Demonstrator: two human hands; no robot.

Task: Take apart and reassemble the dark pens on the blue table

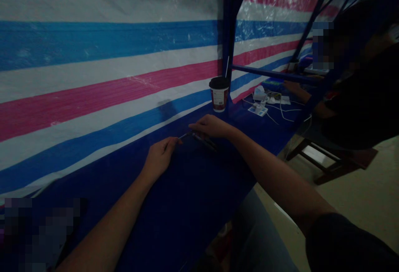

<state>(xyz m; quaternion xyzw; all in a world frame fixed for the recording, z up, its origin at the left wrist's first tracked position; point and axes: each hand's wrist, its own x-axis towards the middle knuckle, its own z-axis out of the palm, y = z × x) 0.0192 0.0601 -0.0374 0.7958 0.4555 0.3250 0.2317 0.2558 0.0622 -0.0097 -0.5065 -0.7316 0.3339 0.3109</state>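
- left hand and right hand pinch opposite ends of a thin rod, mid-frame
- dark slim thing under the right hand, can't tell if gripped
- I'd pinch lightly, keep both ends lined up, elbows steady tbh

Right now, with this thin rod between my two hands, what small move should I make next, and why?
I would probably draw both hands slightly back toward you. The thin rod runs from the fingertips of the left hand to the right hand, and the black-lidded paper cup stands just beyond the right hand, so a forward slip might knock it.
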